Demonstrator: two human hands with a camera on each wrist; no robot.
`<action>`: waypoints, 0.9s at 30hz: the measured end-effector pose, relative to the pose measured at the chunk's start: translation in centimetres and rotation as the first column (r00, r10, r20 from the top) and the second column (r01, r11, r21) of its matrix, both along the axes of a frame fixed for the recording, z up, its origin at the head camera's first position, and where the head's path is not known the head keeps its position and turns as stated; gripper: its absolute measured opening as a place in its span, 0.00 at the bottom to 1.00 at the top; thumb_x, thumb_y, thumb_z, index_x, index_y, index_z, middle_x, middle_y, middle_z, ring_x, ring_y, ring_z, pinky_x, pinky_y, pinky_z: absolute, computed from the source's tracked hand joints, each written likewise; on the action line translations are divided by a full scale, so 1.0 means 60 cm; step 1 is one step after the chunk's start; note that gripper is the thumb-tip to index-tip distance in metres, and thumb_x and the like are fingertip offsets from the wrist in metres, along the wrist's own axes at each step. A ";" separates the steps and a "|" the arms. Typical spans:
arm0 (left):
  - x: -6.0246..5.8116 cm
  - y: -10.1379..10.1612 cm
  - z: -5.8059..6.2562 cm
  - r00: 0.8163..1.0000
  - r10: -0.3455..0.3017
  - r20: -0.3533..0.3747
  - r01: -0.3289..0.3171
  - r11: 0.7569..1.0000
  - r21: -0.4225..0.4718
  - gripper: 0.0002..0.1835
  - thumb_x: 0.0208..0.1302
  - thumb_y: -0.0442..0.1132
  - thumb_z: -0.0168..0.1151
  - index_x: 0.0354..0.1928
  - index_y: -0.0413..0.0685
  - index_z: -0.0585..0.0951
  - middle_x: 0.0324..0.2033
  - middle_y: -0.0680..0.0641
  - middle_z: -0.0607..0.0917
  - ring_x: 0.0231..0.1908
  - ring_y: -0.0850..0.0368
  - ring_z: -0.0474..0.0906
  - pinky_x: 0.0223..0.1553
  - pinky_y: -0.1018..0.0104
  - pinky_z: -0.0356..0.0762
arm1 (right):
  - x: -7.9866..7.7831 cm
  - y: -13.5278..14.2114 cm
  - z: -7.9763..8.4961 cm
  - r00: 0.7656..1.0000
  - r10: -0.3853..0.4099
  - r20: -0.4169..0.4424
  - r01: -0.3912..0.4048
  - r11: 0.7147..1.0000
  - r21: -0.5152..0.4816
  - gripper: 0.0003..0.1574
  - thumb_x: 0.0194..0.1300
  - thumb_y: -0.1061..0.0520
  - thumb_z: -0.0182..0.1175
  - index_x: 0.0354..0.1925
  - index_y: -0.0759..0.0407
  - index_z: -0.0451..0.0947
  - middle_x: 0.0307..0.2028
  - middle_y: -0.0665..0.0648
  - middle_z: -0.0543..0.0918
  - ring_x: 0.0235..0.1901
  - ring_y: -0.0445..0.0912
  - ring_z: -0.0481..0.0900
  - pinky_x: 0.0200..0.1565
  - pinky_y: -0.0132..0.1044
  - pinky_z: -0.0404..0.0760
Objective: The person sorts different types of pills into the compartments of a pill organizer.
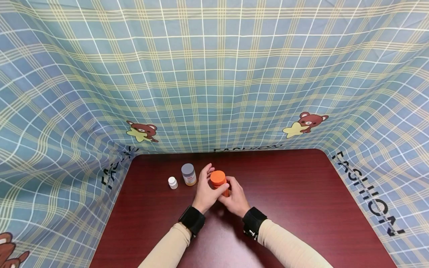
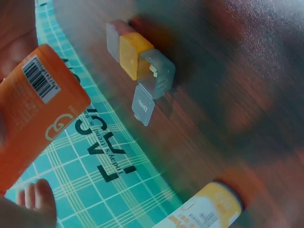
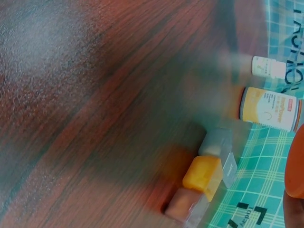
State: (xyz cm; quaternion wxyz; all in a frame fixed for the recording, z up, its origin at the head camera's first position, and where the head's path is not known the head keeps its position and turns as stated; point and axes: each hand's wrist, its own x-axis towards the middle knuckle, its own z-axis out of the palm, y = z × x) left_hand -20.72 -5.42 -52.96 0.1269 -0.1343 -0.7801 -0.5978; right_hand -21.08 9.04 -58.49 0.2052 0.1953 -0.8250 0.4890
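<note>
Both hands hold an orange bottle (image 1: 218, 179) with an orange screw cap above the middle of the table. My left hand (image 1: 208, 193) curls round its left side, the thumb lying across the front below the cap. Lower on the right, my right hand (image 1: 235, 199) grips the bottle's body. A barcode shows on the orange bottle (image 2: 42, 78) in the left wrist view. On the table stands a small pill box (image 2: 135, 54) with three compartments, the middle one yellow; the end compartment's lid hangs open and pale pieces show inside. The hands hide this box in the head view.
Left of the hands stands a grey-capped bottle (image 1: 189, 175) with a yellow and white label. Beside it is a small white bottle (image 1: 172, 182). The dark red table (image 1: 301, 208) is bordered by a plaid cloth (image 1: 228, 93) at the back and sides.
</note>
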 end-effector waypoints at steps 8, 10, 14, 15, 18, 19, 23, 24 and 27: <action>-0.001 0.010 -0.001 0.988 0.151 -0.043 -0.155 0.982 -0.112 0.46 0.43 0.47 0.78 0.64 0.44 0.66 0.44 0.44 0.73 0.46 0.51 0.71 0.49 0.57 0.70 | -0.001 0.001 0.003 1.000 0.011 0.013 -0.011 1.000 0.005 0.36 0.44 0.58 0.71 0.53 0.57 0.70 0.46 0.54 0.79 0.44 0.45 0.77 0.43 0.42 0.80; -0.001 0.010 0.001 0.990 0.135 -0.034 -0.138 0.987 -0.081 0.44 0.45 0.44 0.77 0.64 0.43 0.65 0.45 0.45 0.76 0.47 0.51 0.73 0.50 0.56 0.71 | -0.001 0.003 0.004 0.999 0.014 0.040 -0.013 1.000 -0.018 0.35 0.45 0.58 0.71 0.53 0.56 0.70 0.46 0.53 0.78 0.44 0.45 0.77 0.42 0.40 0.81; 0.009 0.008 0.021 0.999 0.035 0.004 -0.035 0.999 0.000 0.41 0.50 0.33 0.71 0.66 0.40 0.62 0.51 0.40 0.78 0.52 0.47 0.75 0.56 0.50 0.70 | -0.002 0.005 0.004 0.997 0.029 0.073 -0.025 0.998 -0.063 0.33 0.47 0.57 0.72 0.52 0.57 0.70 0.46 0.54 0.77 0.45 0.46 0.77 0.40 0.38 0.82; 0.010 0.007 0.021 1.000 0.006 0.008 -0.006 1.000 0.016 0.40 0.52 0.31 0.70 0.67 0.40 0.61 0.53 0.39 0.78 0.54 0.46 0.74 0.57 0.49 0.68 | -0.003 0.005 0.003 0.997 0.034 0.076 -0.029 0.997 -0.066 0.33 0.48 0.57 0.72 0.52 0.57 0.70 0.46 0.54 0.77 0.45 0.46 0.77 0.40 0.38 0.82; 0.012 0.008 0.021 0.998 -0.051 0.028 0.050 0.997 0.052 0.40 0.55 0.31 0.67 0.68 0.42 0.59 0.58 0.38 0.75 0.58 0.45 0.71 0.60 0.46 0.65 | -0.005 0.005 0.000 0.998 0.035 0.053 -0.033 0.998 -0.047 0.33 0.48 0.56 0.72 0.52 0.57 0.70 0.46 0.54 0.77 0.46 0.46 0.77 0.42 0.40 0.82; 0.007 0.009 0.011 0.998 -0.049 0.025 0.048 0.997 0.053 0.41 0.56 0.33 0.68 0.69 0.44 0.58 0.59 0.40 0.74 0.59 0.46 0.70 0.60 0.47 0.65 | -0.005 0.006 -0.001 0.999 0.031 0.043 -0.029 0.999 -0.034 0.33 0.48 0.56 0.72 0.52 0.57 0.70 0.46 0.54 0.77 0.45 0.46 0.77 0.42 0.40 0.81; 0.001 0.014 0.001 0.999 0.049 -0.012 -0.049 0.999 -0.001 0.45 0.50 0.44 0.74 0.68 0.47 0.60 0.58 0.42 0.72 0.56 0.48 0.71 0.58 0.52 0.69 | -0.006 0.006 -0.001 1.000 0.010 0.003 -0.010 1.000 0.023 0.35 0.46 0.55 0.72 0.52 0.57 0.70 0.45 0.53 0.79 0.44 0.44 0.78 0.46 0.42 0.79; 0.001 0.016 0.001 0.996 0.083 -0.028 -0.084 0.996 -0.021 0.46 0.48 0.46 0.75 0.67 0.46 0.61 0.56 0.41 0.71 0.54 0.48 0.71 0.56 0.53 0.70 | -0.006 0.006 0.000 1.000 0.011 0.002 -0.011 1.000 0.026 0.35 0.45 0.55 0.72 0.52 0.57 0.70 0.45 0.54 0.79 0.44 0.44 0.78 0.46 0.42 0.78; 0.001 0.019 0.004 0.984 0.170 -0.061 -0.175 0.981 -0.084 0.48 0.43 0.51 0.78 0.65 0.46 0.64 0.48 0.39 0.71 0.48 0.50 0.70 0.51 0.57 0.70 | -0.004 0.006 0.002 1.000 0.022 0.012 -0.022 1.000 0.019 0.36 0.45 0.56 0.73 0.53 0.57 0.70 0.46 0.54 0.79 0.44 0.45 0.77 0.45 0.43 0.78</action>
